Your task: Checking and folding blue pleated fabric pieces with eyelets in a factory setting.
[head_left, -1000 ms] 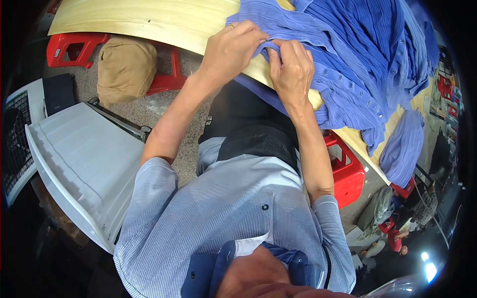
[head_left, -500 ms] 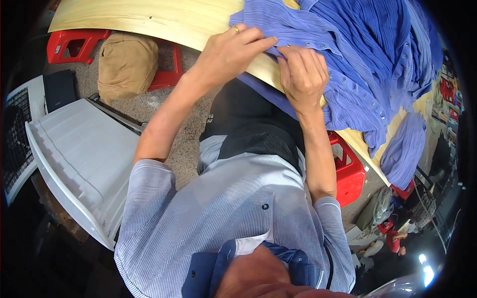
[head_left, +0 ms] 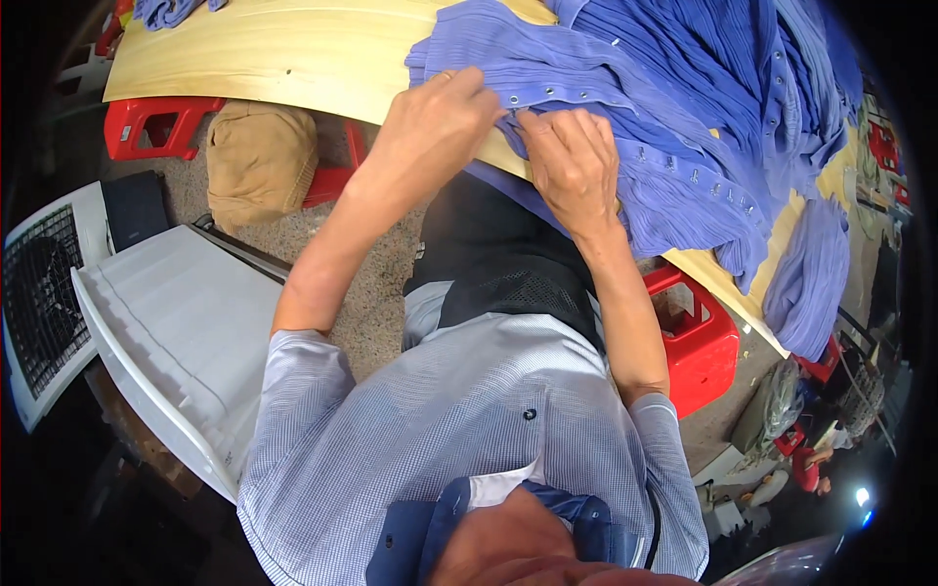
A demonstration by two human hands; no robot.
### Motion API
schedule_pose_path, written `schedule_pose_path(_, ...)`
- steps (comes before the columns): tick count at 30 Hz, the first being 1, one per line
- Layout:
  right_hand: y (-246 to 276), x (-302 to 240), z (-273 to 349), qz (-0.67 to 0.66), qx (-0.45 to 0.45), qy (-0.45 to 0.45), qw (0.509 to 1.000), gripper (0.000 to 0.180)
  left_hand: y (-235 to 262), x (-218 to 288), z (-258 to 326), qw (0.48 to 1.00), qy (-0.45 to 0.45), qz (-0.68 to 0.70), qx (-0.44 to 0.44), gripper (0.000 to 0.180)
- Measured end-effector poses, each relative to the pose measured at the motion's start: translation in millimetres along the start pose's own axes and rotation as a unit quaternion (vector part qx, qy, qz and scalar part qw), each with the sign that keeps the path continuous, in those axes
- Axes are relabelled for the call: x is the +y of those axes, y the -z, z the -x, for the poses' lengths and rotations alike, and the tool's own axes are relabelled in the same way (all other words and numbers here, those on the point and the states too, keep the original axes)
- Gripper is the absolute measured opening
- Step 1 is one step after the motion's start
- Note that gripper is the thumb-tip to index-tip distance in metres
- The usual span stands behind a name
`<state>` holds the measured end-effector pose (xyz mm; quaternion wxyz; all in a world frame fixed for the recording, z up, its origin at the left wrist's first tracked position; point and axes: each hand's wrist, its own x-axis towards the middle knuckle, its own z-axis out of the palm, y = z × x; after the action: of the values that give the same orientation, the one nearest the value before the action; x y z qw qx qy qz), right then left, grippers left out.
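A ribbed blue-violet garment (head_left: pixel 557 59) with a row of small metal snaps or eyelets lies over the table edge. At its near edge my left hand (head_left: pixel 440 112) is closed, thumb and fingers pinching the snap band. Just to the right, my right hand (head_left: pixel 572 156) pinches the same band, its fingers curled. The two hands' fingertips almost meet there, and what lies right between them is too small to tell. Further along the garment's edge, a second row of metal fittings (head_left: pixel 696 176) shows. Part of the cloth hangs below the table edge, over my lap.
More blue garments (head_left: pixel 684 59) are heaped on the wooden table (head_left: pixel 244 59); another bundle (head_left: pixel 809 278) hangs at its right end. Red stools (head_left: pixel 694 342) stand below. A tan cloth-covered bundle (head_left: pixel 259 161) and a grey-white plastic bin (head_left: pixel 176 332) are at the left. A person in red is far right.
Both hands and the garment's near edge appear slightly further left and lower. The whole view has shifted a little, and more cloth shows at the top left. Both hands still pinch the band.
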<state>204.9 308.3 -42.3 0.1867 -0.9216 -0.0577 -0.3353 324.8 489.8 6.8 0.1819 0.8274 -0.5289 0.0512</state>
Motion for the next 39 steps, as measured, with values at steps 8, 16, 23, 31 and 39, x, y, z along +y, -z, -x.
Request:
schedule_pose_path(8,-1,-1,0,-0.05,-0.018,-0.097,0.994,0.02,-17,2,-10,0.988,0.072,0.126,0.045,0.015)
schedule_pose_path(16,-1,-4,-2,-0.06,-0.024,-0.115,0.991,0.023,-22,14,-16,0.996,0.064,0.026,0.059,0.019)
schedule_pose_path(23,-5,-7,-4,-0.018,-0.026,-0.144,0.989,0.015,-44,-2,-4,0.979,0.052,0.088,0.175,0.009)
schedule_pose_path(31,-9,-7,-12,-0.045,-0.024,-0.181,0.982,0.012,-55,-11,-1,0.967,0.03,0.152,0.202,0.011)
schedule_pose_path(39,-5,-2,-14,-0.092,-0.061,-0.177,0.978,0.016,-57,-14,2,0.96,0.035,0.177,0.213,0.012)
